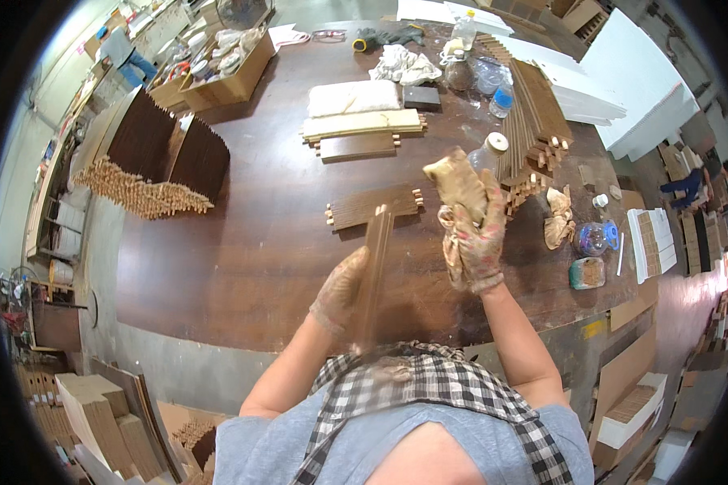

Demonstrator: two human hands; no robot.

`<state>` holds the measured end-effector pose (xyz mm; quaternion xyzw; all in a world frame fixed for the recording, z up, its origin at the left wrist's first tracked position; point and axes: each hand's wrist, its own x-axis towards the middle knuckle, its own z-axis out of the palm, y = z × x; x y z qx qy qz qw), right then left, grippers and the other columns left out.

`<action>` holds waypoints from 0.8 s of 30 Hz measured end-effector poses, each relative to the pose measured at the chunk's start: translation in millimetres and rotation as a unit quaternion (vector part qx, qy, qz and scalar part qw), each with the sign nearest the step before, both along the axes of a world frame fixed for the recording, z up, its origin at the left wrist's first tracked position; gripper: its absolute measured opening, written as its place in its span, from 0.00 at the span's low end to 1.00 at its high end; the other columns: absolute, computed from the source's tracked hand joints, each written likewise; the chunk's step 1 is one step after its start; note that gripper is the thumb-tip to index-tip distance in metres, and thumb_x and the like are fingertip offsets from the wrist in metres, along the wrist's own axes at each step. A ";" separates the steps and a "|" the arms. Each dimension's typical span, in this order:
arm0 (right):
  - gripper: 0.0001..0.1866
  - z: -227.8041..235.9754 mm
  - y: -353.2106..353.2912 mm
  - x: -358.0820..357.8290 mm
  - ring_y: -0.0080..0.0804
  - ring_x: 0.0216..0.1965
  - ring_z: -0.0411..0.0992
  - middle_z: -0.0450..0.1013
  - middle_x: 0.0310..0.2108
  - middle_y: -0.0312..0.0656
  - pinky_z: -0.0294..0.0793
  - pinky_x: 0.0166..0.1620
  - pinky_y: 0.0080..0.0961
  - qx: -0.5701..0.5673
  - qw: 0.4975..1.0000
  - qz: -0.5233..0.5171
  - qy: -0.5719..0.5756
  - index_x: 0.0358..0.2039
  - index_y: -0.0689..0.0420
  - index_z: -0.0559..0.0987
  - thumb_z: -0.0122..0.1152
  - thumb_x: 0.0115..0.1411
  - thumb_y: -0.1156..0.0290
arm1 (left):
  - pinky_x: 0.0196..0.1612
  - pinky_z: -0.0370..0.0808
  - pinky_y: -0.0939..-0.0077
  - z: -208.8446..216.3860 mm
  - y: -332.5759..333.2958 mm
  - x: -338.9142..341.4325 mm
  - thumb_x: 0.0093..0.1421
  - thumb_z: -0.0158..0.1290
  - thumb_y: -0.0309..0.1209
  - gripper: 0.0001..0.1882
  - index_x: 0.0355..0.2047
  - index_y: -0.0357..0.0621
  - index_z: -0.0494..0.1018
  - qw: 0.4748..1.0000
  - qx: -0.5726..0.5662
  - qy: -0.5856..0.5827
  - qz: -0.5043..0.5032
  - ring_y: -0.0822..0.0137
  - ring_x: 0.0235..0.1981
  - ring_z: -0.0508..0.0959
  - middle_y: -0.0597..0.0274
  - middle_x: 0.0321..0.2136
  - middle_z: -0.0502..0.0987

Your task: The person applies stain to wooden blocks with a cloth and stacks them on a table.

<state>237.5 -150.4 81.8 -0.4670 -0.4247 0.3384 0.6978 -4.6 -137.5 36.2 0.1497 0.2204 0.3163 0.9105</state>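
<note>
My left hand (338,291), in a stained work glove, is closed round a narrow brown wooden slat (374,271). The slat stands on end in front of me, pale dowel pins at its top, its lower part smeared by motion. My gloved right hand (480,246) grips a crumpled, stained tan rag (459,186), part of which hangs below the palm. Just beyond the left hand, several brown slats (374,206) with dowel ends lie side by side on the dark table (243,279). Behind the rag stands a clear bottle (488,152) with a pale cap.
Tall stacks of doweled brown slats stand at the left (146,158) and right (542,105). Further back lie pale slats (364,124), a white padded block (353,99) and white rags (405,65). Another crumpled rag (558,218) and a plastic jug (594,238) sit near the right edge.
</note>
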 end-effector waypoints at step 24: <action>0.21 10.5 8.1 -45.1 0.36 0.45 0.71 0.67 0.53 0.47 0.74 0.44 0.32 0.152 0.829 -0.036 -0.537 0.50 0.57 0.74 0.65 0.55 0.69 | 0.49 0.76 0.68 17.0 -42.4 34.7 0.71 0.37 0.52 0.28 0.60 0.45 0.63 0.995 -0.046 -0.060 -0.066 0.64 0.48 0.76 0.57 0.51 0.73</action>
